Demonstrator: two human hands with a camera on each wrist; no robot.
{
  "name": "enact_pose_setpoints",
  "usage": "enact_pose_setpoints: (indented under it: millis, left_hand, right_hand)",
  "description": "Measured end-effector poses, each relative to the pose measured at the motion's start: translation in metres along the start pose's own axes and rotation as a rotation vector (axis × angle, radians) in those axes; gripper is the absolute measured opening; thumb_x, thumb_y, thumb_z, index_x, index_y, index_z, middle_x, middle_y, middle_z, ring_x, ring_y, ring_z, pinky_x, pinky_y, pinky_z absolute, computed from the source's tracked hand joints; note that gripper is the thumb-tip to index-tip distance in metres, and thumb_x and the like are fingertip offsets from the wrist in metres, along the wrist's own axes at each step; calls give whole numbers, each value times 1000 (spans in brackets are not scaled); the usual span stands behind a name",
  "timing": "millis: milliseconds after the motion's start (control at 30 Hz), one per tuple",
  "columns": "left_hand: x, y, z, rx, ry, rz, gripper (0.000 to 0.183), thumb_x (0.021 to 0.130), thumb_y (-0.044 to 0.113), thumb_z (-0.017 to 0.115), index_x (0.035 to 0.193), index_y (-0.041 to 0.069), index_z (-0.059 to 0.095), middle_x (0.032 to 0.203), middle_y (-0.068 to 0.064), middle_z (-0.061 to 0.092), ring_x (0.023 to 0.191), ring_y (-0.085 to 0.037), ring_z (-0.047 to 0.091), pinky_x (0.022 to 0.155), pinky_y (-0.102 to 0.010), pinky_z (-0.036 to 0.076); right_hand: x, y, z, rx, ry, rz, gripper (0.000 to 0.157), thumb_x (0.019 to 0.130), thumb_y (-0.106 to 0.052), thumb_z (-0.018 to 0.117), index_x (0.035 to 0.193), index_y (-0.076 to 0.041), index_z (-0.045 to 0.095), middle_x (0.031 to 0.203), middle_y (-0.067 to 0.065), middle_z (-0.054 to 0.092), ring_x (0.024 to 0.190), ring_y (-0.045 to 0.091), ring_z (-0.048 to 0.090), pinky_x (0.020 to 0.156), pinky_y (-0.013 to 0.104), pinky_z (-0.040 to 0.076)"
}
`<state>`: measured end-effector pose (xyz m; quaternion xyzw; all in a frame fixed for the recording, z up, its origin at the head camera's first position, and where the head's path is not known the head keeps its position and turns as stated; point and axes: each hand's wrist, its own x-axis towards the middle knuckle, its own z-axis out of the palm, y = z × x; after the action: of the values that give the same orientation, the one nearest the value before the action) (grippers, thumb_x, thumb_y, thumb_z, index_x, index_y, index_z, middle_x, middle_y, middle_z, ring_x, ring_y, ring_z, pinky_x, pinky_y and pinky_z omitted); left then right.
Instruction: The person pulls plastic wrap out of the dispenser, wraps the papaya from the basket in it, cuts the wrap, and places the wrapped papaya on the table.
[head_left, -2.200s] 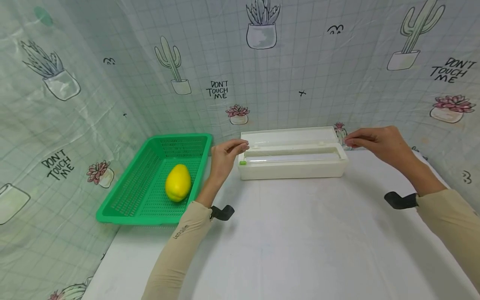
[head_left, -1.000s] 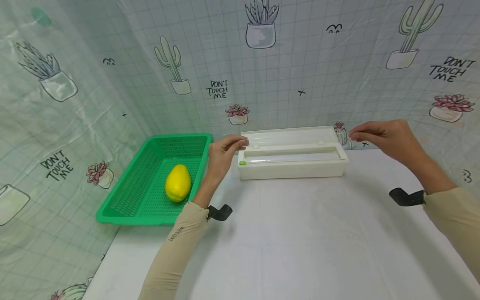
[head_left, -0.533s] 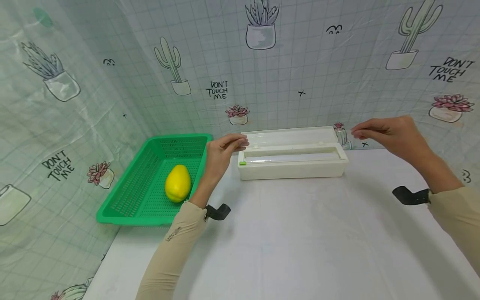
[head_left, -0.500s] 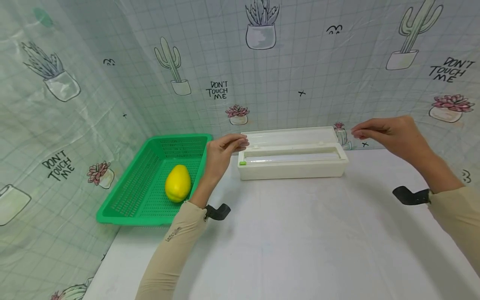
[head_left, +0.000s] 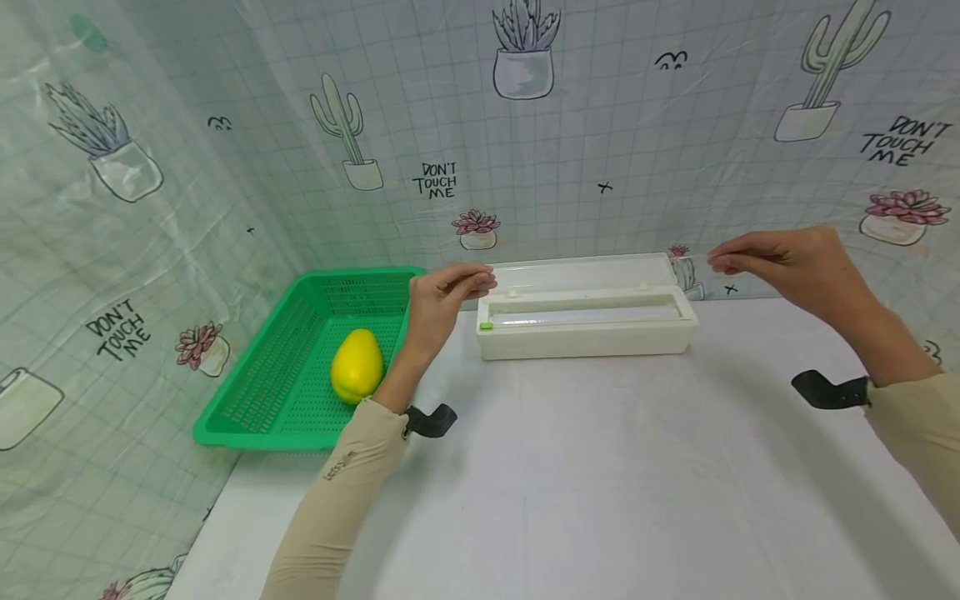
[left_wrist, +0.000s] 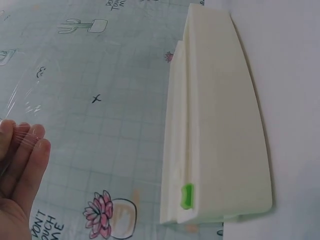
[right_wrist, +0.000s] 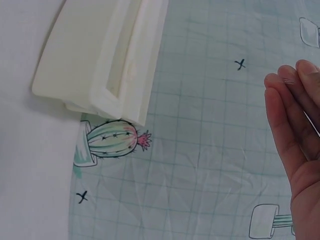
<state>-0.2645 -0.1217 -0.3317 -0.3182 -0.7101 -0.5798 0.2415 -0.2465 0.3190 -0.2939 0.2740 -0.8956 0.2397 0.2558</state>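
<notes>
A white plastic wrap dispenser [head_left: 588, 342] lies at the back of the table, its lid [head_left: 585, 272] tipped back, a pale roll [head_left: 585, 316] in its slot and a green tab [head_left: 486, 326] at the left end. Beside the left end my left hand [head_left: 440, 307] pinches clear plastic wrap [left_wrist: 24, 106] between thumb and fingers; creases and glints of the film show in the left wrist view. Raised past the right end, my right hand [head_left: 806, 268] pinches too, with a small glint of film at its fingertips [right_wrist: 287, 80]. The span of wrap between the hands barely shows.
At the left stands a green plastic basket [head_left: 247, 367] with a yellow, fruit-like object [head_left: 356, 367] inside. My left forearm passes by its right side. A cactus-print sheet [head_left: 600, 142] hangs behind the white tabletop [head_left: 600, 475].
My right hand has moved to the right and slightly up, away from the dispenser. The left hand has drifted a little left, so the hands are farther apart. Dispenser and basket stay put.
</notes>
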Motion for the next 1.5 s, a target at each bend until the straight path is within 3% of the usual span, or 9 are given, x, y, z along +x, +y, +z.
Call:
enact_pose_setpoints:
  millis: [100, 367, 700, 933, 1100, 1500]
  left_hand:
    - [-1, 2, -1, 2, -1, 12, 14, 94, -4, 66, 103, -12, 74, 96, -23, 75, 89, -34, 75, 76, -32, 62]
    - [-1, 6, -2, 6, 9, 17, 14, 93, -5, 67, 103, -11, 75, 96, -23, 75, 88, -35, 75, 76, -32, 62]
    - [0, 14, 0, 7, 33, 22, 15, 93, -2, 68, 104, -11, 75, 96, -22, 76, 88, -31, 76, 76, -32, 62]
    - [0, 21, -1, 14, 21, 38, 15, 93, -3, 69, 104, -12, 74, 95, -22, 76, 88, -31, 76, 76, -32, 62]
    - [1, 25, -2, 34, 19, 29, 15, 93, -1, 70, 103, -10, 75, 95, -21, 76, 88, -30, 76, 77, -31, 62]
    - [0, 35, -4, 42, 29, 20, 14, 93, 0, 71, 103, -7, 77, 96, -20, 76, 88, -29, 76, 79, -31, 61]
  right_hand:
    - [0, -2, -1, -5, 6, -9, 19, 90, 0, 75, 105, -10, 80, 89, 8, 78, 82, -24, 58, 74, -1, 42]
    - [-1, -3, -5, -10, 22, -23, 24, 86, 4, 77, 104, -11, 81, 92, -16, 74, 83, -25, 58, 71, -1, 43]
    - [0, -6, -10, -73, 54, -82, 24, 83, 4, 79, 102, -12, 82, 86, 7, 78, 80, -28, 54, 64, 2, 41]
    - [0, -10, -15, -41, 30, -31, 27, 85, 6, 77, 106, -11, 81, 88, 2, 79, 81, -26, 57, 72, -2, 41]
    - [0, -13, -17, -46, 38, -42, 25, 85, 7, 76, 105, -8, 80, 88, 8, 78, 81, -27, 55, 75, -2, 41]
    - [-1, -19, -26, -101, 75, -134, 29, 79, 9, 80, 102, -8, 81, 89, -14, 74, 81, -30, 51, 65, 1, 41]
